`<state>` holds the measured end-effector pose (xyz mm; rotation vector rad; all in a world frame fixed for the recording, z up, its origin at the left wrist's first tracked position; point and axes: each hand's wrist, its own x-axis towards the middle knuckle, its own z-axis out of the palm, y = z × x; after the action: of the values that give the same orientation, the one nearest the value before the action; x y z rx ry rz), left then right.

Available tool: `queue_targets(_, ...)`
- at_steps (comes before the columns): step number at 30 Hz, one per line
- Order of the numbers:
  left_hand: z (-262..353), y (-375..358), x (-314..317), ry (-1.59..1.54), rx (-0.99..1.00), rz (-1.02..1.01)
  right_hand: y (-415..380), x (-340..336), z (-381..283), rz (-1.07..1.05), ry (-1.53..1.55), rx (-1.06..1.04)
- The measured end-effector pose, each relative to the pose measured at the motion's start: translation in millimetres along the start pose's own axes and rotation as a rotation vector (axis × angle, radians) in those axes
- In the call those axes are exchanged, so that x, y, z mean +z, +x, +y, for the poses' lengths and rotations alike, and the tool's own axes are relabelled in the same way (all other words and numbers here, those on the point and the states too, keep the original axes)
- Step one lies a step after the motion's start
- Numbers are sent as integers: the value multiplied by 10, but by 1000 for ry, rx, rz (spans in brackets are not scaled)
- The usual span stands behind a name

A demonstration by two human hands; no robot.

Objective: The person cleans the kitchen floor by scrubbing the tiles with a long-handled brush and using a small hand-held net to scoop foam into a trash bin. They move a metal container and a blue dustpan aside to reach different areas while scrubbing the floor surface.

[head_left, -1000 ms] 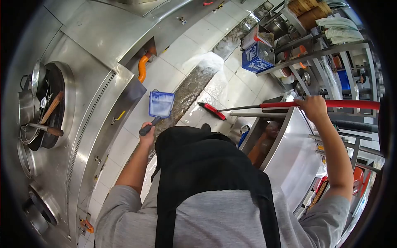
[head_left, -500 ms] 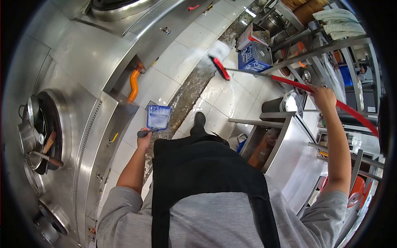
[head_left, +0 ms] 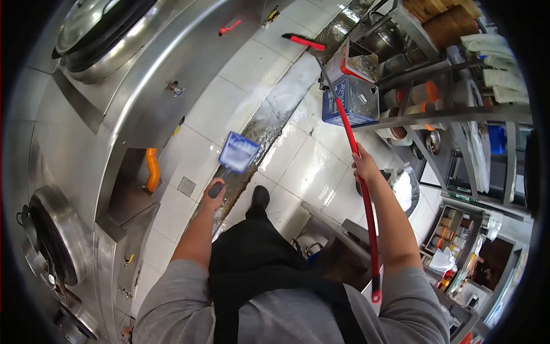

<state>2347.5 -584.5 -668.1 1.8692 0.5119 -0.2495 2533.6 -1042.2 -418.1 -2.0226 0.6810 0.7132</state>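
Observation:
My left hand [head_left: 213, 194] is closed round the dark handle of a blue brush [head_left: 239, 152] with pale bristles or a pale face, held over the white tiles beside a wet gutter. My right hand [head_left: 365, 164] grips the red pole [head_left: 351, 133] of a floor squeegee. The squeegee's red and black head [head_left: 306, 41] is at the top, over the gutter [head_left: 293, 87], near the blue and white tin. Whitish foam lies on the floor and gutter between the two tools.
Steel cooking counters with woks [head_left: 54, 235] line the left side, an orange hose [head_left: 152, 170] below them. A blue tin [head_left: 350, 100] and crowded shelves [head_left: 441, 117] stand at the right. A black boot [head_left: 260, 200] is on the floor.
The squeegee head has moved up and away, and its pole is now steeper. My right hand has come inward and my left hand has moved forward with the brush. The view has shifted.

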Motion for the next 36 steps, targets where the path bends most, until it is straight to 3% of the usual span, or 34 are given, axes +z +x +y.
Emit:
queue_targets(5, 514, 830, 715, 10, -39, -87, 994, -3, -320, 4, -31, 4)
queue_targets(8, 743, 1164, 1049, 36, -73, -69, 1188, -58, -115, 15, -33, 12)
queue_targets(15, 1254, 1623, 1587, 118, -64, -43, 657, 78, 264, 5, -4, 71)
queue_targets(19, 1405, 1867, 1844, 127, -83, -67, 304, 132, 352, 10, -177, 65)
queue_targets(24, 1336, 2207, 2231, 154, -123, -53, -165, 308, 599, 3, -219, 36)
queue_targets(29, 1305, 2519, 2508, 109, 29, -58, -688, 572, 736, 9, -246, 19)
queue_targets(32, 1293, 2673, 2676, 135, 65, -23, -1120, 708, 780, -63, -213, 144)
queue_targets(36, 1153, 2814, 2787, 56, 50, -50, -1615, 923, 1066, -74, -190, 153)
